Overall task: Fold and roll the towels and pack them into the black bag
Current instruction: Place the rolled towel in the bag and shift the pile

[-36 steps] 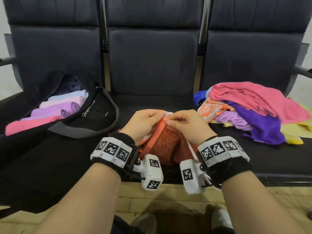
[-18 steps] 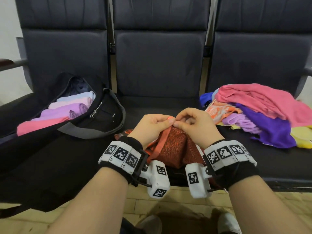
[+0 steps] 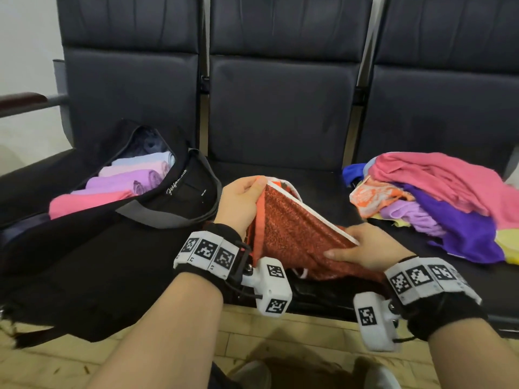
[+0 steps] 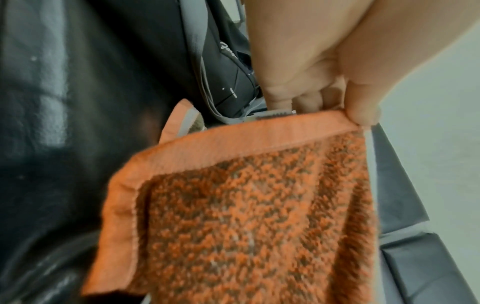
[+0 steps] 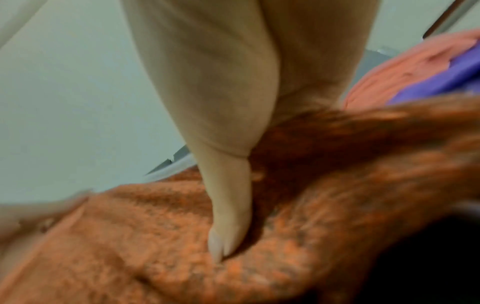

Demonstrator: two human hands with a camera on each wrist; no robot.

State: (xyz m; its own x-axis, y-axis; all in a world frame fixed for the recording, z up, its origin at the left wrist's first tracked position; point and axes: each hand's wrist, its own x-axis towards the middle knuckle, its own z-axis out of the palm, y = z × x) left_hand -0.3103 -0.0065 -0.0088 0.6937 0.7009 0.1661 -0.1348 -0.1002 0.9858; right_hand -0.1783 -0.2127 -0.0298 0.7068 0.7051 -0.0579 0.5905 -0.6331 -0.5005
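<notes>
While the left hand (image 3: 241,202) pinches one corner of the orange towel (image 3: 292,234) between thumb and curled fingers (image 4: 306,98), the towel's white-trimmed upper edge runs as its long axis from that raised corner, far and left, down toward the right hand (image 3: 368,249), near and right. The right hand grips that lower end, thumb on the near face and the other fingers hidden behind the cloth. The towel is a speckled orange-and-brown terry with a plain light-orange hem, held above the front of the middle seat (image 3: 280,175), its lower part bunched near the seat edge. Half a second ago both hands pinched the top edge close together; now they are well apart, the right one lower, and the edge is pulled straight. On the left seat, the open black bag (image 3: 179,197) shows rolled towels (image 3: 123,181) in pink, purple and pale blue, lying side by side. On the right seat, a loose pile of towels (image 3: 438,197) rests.
</notes>
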